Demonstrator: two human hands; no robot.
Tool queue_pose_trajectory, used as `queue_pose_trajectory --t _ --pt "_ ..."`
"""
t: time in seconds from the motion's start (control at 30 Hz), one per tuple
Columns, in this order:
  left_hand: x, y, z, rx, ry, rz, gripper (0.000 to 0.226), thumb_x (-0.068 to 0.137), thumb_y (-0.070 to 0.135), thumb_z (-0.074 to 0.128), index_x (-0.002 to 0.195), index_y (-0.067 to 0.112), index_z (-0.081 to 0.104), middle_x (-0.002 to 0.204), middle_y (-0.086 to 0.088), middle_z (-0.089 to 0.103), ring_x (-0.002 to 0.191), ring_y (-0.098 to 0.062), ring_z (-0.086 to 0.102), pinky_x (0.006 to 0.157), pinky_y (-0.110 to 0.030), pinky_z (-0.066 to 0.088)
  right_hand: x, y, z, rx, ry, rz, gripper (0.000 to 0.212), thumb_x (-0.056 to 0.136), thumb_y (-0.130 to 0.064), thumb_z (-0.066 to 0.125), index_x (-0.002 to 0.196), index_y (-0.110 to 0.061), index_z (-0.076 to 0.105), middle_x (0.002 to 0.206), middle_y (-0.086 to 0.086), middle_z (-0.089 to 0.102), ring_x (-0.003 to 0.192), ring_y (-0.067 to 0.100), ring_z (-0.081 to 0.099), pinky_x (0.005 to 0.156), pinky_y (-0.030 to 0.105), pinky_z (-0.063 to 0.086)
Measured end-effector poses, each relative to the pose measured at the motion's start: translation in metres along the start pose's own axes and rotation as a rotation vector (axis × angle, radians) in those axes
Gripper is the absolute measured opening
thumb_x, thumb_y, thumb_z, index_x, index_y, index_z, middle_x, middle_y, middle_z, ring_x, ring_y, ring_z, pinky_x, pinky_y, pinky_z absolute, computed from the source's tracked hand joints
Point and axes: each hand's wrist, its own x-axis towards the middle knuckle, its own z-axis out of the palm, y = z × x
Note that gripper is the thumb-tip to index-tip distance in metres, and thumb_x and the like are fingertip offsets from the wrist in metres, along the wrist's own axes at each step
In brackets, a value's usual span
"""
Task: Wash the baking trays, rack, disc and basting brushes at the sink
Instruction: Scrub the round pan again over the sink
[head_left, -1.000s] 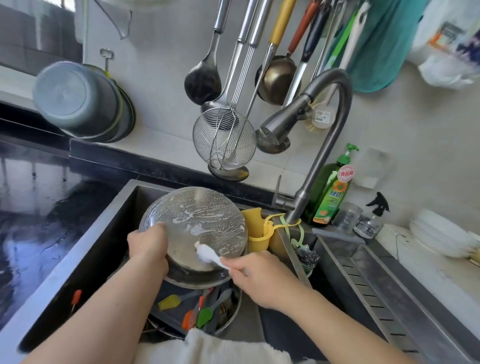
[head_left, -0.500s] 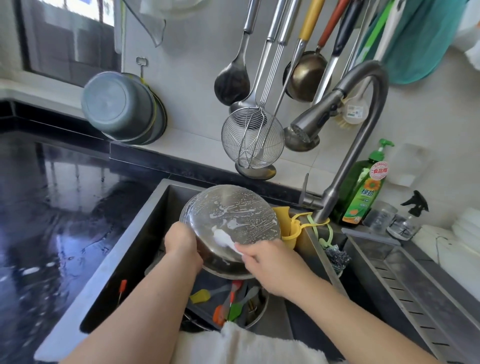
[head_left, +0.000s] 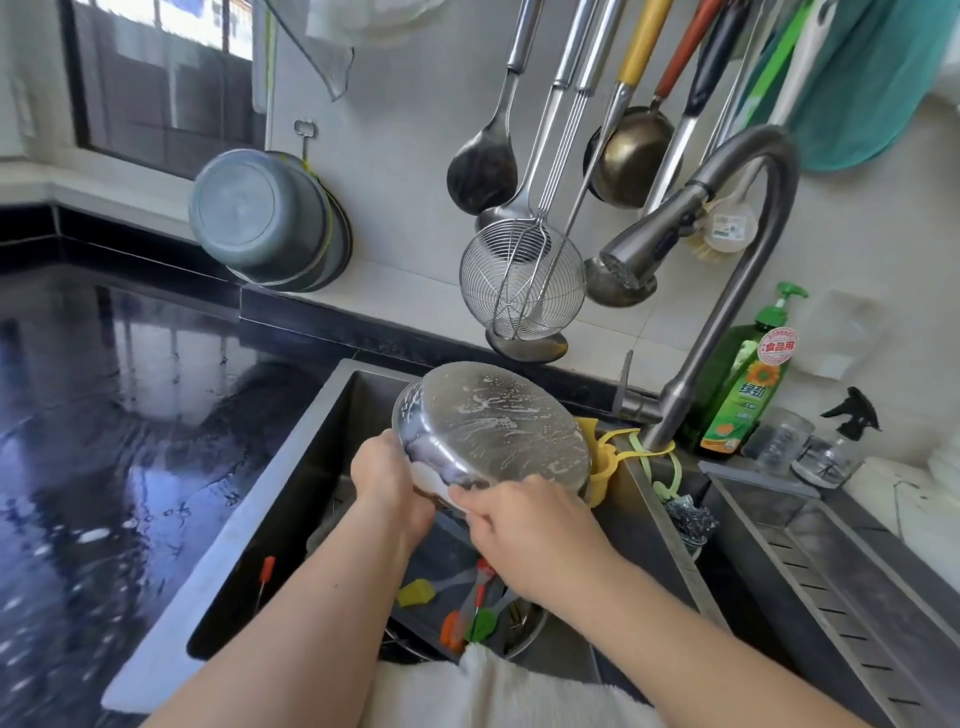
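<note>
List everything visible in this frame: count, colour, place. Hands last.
round tray: 1, steel, soapy, held tilted over the sink
sink: 1, steel, centre
basting brushes: several, yellow, orange, green, sink bottom
white cloth: 1, against the tray's lower rim
tap: 1, grey, right of sink
soap bottle: 1, green, behind tap
hanging utensils: several, steel, wall
basins: stacked, grey, hung on the wall left
spray bottle: 1, clear with black head, right
counter: black, wet, left
towel: 1, white, sink front edge
left hand: grips the tray's left rim
right hand: fingers press the cloth to the rim
</note>
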Motion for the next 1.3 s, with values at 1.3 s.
queue_pose_trajectory --t 1.3 --pt "-0.005 0.002 0.007 0.023 0.059 0.046 0.039 0.109 0.004 0.038 0.145 -0.005 0.048 0.141 -0.024 0.058 0.132 -0.035 0.058 0.093 -0.040 0.059 -0.099 0.113 0.012 0.166 0.256 0.274 0.049 0.104 -0.031 0.053 0.148 -0.047 0.041 0.062 -0.009 0.051 0.058 0.011 0.051 0.050 0.028 0.039"
